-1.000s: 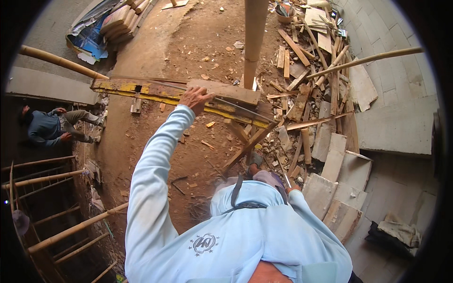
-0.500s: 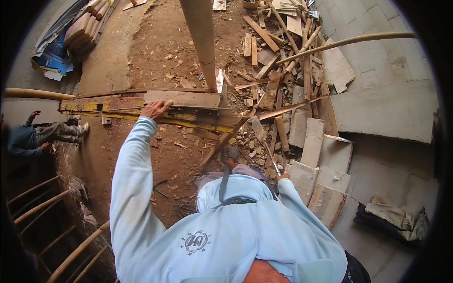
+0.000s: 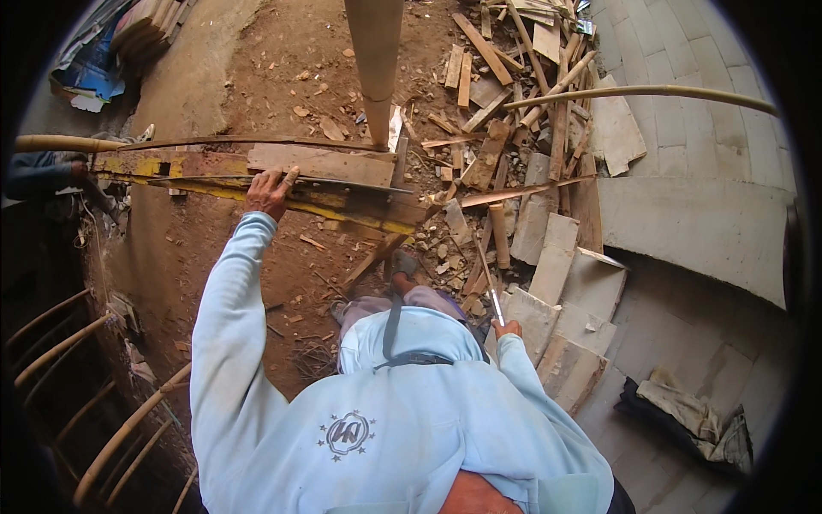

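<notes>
My left hand (image 3: 269,194) is closed, its fingers curled over a thin dark rod (image 3: 347,182) at the near edge of a short board (image 3: 330,161). Both lie along a worn wooden beam (image 3: 205,183) with yellow paint, raised above the ground. Low by my right hip, my right hand (image 3: 508,329) grips a long, thin tool (image 3: 495,301). It is silvery near my fingers and brownish farther up; its exact kind cannot be made out. The tool points away from me, toward the rubble.
An upright post (image 3: 374,77) stands behind the beam. Scrap wood (image 3: 492,158) and pale blocks (image 3: 556,257) litter the right side. A bamboo pole (image 3: 651,91) crosses there. Bamboo rails (image 3: 128,437) line the lower left. Another person's sleeve (image 3: 38,171) shows at far left.
The view has shifted a little. My left hand stays at the rod, its thumb more raised. My right hand still holds the tool. The other person has moved away, partly behind the beam.
</notes>
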Demonstrator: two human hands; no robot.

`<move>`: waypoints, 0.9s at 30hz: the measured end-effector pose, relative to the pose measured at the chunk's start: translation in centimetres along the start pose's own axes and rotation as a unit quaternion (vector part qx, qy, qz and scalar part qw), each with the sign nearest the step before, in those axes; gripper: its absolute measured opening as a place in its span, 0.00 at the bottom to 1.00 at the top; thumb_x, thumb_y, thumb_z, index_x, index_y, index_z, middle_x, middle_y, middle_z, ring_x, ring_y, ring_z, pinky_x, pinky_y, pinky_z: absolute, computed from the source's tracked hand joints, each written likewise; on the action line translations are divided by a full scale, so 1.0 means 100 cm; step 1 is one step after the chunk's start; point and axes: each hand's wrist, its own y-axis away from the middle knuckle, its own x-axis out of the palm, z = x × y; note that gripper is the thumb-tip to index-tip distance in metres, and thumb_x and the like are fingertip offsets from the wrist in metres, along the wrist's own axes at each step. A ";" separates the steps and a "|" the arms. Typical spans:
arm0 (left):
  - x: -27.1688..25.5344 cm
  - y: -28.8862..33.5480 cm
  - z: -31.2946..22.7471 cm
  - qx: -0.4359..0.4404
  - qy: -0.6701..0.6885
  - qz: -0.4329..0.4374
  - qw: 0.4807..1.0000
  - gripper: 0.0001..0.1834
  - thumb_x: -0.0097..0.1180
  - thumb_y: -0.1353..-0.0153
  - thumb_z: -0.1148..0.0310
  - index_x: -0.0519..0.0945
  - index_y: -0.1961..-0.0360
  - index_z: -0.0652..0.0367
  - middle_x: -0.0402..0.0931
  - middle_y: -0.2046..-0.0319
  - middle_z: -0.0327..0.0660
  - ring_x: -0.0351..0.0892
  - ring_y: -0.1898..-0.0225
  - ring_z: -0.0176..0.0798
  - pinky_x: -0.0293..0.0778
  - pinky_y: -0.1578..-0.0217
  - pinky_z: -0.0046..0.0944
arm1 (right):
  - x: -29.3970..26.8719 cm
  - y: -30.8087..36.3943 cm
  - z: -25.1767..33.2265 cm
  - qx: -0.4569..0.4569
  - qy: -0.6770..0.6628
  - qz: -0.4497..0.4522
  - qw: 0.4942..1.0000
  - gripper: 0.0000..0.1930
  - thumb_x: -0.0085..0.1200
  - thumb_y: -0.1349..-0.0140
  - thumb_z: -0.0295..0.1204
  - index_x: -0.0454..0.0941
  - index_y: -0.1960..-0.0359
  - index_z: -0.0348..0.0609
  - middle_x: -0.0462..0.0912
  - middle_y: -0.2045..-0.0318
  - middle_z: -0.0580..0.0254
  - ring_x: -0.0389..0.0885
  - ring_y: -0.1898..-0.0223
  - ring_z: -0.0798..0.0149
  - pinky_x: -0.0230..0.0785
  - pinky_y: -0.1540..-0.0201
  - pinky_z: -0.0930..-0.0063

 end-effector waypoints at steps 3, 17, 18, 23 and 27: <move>0.014 0.004 -0.019 -0.106 0.116 -0.083 0.984 0.32 0.53 0.53 0.85 0.81 0.45 0.48 0.75 0.48 0.47 0.73 0.45 0.55 0.69 0.40 0.52 | -0.011 0.004 -0.009 -0.115 -0.007 -0.054 0.992 0.28 0.68 0.54 0.53 0.79 0.73 0.34 0.81 0.75 0.38 0.83 0.67 0.40 0.73 0.61 0.51; 0.038 -0.016 -0.034 -0.256 0.212 -0.246 0.910 0.17 0.54 0.54 0.84 0.83 0.64 0.54 0.77 0.58 0.47 0.75 0.49 0.53 0.73 0.48 0.49 | -0.098 0.028 0.344 -0.679 -0.278 -0.201 0.649 0.11 0.64 0.49 0.23 0.76 0.65 0.40 0.83 0.67 0.47 0.84 0.70 0.47 0.75 0.71 0.63; 0.033 -0.018 -0.037 -0.275 0.222 -0.240 0.904 0.16 0.54 0.54 0.85 0.83 0.65 0.55 0.78 0.58 0.48 0.75 0.49 0.53 0.73 0.48 0.49 | -0.095 0.030 0.360 -0.695 -0.263 -0.180 0.644 0.11 0.63 0.50 0.23 0.76 0.65 0.40 0.83 0.68 0.48 0.84 0.70 0.47 0.75 0.70 0.63; 0.026 -0.013 -0.034 -0.311 0.220 -0.266 0.885 0.09 0.55 0.48 0.82 0.81 0.65 0.61 0.78 0.61 0.51 0.77 0.54 0.56 0.73 0.50 0.49 | -0.076 0.034 0.396 -0.736 -0.197 -0.141 0.633 0.10 0.61 0.50 0.23 0.76 0.66 0.41 0.80 0.72 0.50 0.81 0.72 0.45 0.74 0.69 0.60; 0.025 -0.017 -0.041 -0.356 0.168 -0.267 0.880 0.08 0.61 0.47 0.75 0.80 0.65 0.63 0.78 0.62 0.52 0.77 0.55 0.56 0.73 0.51 0.48 | -0.076 0.021 0.400 -0.737 -0.152 -0.132 0.645 0.11 0.61 0.51 0.25 0.76 0.65 0.43 0.78 0.73 0.52 0.80 0.72 0.45 0.72 0.69 0.58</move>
